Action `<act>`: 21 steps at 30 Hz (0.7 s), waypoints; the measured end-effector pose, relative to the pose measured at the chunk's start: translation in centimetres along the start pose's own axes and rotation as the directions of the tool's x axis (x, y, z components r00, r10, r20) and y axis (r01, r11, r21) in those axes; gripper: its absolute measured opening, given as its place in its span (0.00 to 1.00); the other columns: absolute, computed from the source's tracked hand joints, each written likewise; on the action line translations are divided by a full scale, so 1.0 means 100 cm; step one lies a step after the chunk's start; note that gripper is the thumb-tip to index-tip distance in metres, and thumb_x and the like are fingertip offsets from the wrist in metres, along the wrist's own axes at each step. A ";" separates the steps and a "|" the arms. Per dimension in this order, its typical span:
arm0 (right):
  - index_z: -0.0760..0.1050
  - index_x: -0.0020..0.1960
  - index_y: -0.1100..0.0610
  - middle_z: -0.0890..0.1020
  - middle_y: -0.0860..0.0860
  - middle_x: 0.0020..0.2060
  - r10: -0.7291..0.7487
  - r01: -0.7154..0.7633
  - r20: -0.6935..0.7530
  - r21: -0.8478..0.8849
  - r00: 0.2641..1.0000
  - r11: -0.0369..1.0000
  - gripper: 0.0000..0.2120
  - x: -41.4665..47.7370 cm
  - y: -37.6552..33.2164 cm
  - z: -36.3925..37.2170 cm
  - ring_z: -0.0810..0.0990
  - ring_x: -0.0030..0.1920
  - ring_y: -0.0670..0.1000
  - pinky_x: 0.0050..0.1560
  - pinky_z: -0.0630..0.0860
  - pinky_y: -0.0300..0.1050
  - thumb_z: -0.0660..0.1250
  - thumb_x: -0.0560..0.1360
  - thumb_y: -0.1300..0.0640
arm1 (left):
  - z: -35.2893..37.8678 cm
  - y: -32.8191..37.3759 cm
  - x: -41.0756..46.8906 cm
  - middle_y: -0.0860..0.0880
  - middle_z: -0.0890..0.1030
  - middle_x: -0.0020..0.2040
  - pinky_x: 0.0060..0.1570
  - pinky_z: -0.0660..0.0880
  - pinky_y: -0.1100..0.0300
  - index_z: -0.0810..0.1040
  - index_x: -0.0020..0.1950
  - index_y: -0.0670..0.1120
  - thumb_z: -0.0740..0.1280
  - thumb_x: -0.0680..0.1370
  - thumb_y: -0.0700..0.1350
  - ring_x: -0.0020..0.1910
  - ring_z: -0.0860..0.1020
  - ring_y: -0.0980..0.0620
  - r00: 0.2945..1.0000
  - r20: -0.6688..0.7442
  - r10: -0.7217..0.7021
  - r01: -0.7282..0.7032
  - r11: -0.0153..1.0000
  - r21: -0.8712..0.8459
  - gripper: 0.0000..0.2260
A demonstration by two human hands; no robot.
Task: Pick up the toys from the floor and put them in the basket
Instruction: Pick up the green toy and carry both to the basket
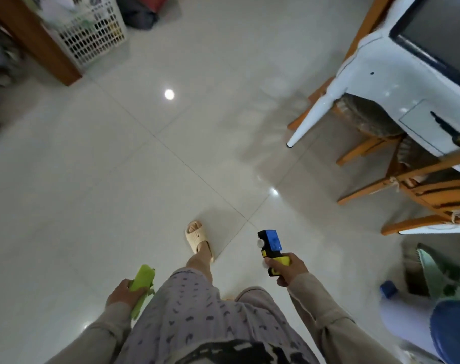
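Wide stretch of pale tiled floor [118,166] ahead, glossy, grout lines crossing just in front of the cream slipper [197,239] on the forward foot. Open room through the middle, all the way up to the white lattice basket [92,35] at far upper left. The basket sits tight against a brown wooden post [34,40], with a dark bag [139,11] just beside it on its other side; pale things already show inside, too blurred to name.

The right side is crowded: a white worktop [376,69] with a tapered leg coming down to the floor, orange wooden chairs [420,190] tucked under and beside it, and low at the right edge a blue-capped bottle [388,288] near a green dustpan-like thing, blurred.

Left hand [123,294], low beside the patterned trousers [197,311], is curled closed around a soft green toy [142,282], one end sticking forward past the fingers, the other trailing behind the palm.

Right hand [289,269] is wrapped around the yellow rear of a blue, black and yellow toy truck [269,243], blue front pointing ahead, a white wheel showing on its side. Both toys are up off the floor, well apart from the basket
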State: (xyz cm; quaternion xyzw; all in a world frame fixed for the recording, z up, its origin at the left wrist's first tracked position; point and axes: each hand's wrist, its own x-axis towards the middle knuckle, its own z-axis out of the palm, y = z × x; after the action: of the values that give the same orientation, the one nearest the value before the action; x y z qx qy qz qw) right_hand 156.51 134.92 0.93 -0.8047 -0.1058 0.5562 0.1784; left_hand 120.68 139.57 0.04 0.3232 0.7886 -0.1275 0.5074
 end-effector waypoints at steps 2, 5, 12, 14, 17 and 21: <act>0.74 0.50 0.60 0.78 0.55 0.31 0.026 -0.027 -0.011 -0.050 1.000 0.998 0.14 0.012 -0.021 0.005 0.69 0.24 0.50 0.23 0.67 0.38 0.74 0.68 0.59 | -0.022 0.026 0.012 0.36 0.77 0.63 0.59 0.68 0.53 0.72 0.65 0.38 0.61 0.58 0.53 0.62 0.75 0.39 1.000 0.016 0.005 -0.005 1.000 -0.020 0.38; 0.74 0.55 0.62 0.79 0.58 0.36 0.052 -0.054 -0.021 -0.134 0.998 0.990 0.19 0.028 -0.051 0.013 0.71 0.27 0.52 0.29 0.69 0.42 0.74 0.68 0.57 | -0.053 0.071 0.031 0.38 0.76 0.65 0.61 0.68 0.53 0.71 0.67 0.39 0.66 0.65 0.56 0.63 0.75 0.40 0.998 0.054 0.036 -0.036 0.999 0.006 0.34; 0.82 0.49 0.62 0.83 0.55 0.35 0.107 -0.103 -0.010 -0.359 0.994 0.928 0.14 0.060 -0.130 0.016 0.79 0.38 0.54 0.50 0.75 0.46 0.72 0.67 0.55 | -0.117 0.180 0.067 0.39 0.76 0.65 0.62 0.69 0.52 0.71 0.67 0.40 0.67 0.76 0.47 0.63 0.75 0.40 0.987 -0.002 0.162 -0.162 0.987 -0.024 0.21; 0.82 0.44 0.60 0.83 0.56 0.35 0.123 -0.112 0.000 -0.408 0.992 0.906 0.09 0.067 -0.161 0.018 0.80 0.38 0.55 0.50 0.75 0.46 0.72 0.66 0.56 | -0.132 0.206 0.078 0.39 0.76 0.65 0.62 0.70 0.52 0.71 0.67 0.40 0.67 0.76 0.46 0.63 0.75 0.40 0.983 -0.014 0.184 -0.185 0.978 -0.099 0.22; 0.80 0.37 0.60 0.80 0.57 0.34 0.121 -0.098 0.020 -0.462 0.992 0.881 0.05 0.081 -0.214 0.026 0.76 0.33 0.53 0.40 0.70 0.41 0.71 0.68 0.58 | -0.149 0.240 0.095 0.37 0.77 0.63 0.53 0.71 0.55 0.72 0.65 0.38 0.68 0.76 0.44 0.59 0.77 0.39 0.987 -0.032 0.159 -0.161 0.944 -0.289 0.20; 0.76 0.33 0.60 0.75 0.55 0.29 0.087 -0.052 0.052 -0.477 0.995 0.878 0.10 0.110 -0.299 0.046 0.70 0.29 0.53 0.35 0.64 0.42 0.70 0.69 0.56 | -0.168 0.272 0.117 0.34 0.78 0.62 0.50 0.71 0.54 0.73 0.64 0.35 0.68 0.75 0.41 0.49 0.76 0.45 0.994 -0.032 0.108 -0.111 0.913 -0.393 0.19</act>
State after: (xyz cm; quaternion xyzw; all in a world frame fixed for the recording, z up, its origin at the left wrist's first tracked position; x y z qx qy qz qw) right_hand 156.98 167.08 2.15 -0.8066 -0.2161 0.5481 -0.0481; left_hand 122.80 173.54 0.72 0.2588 0.7812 0.0638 0.5646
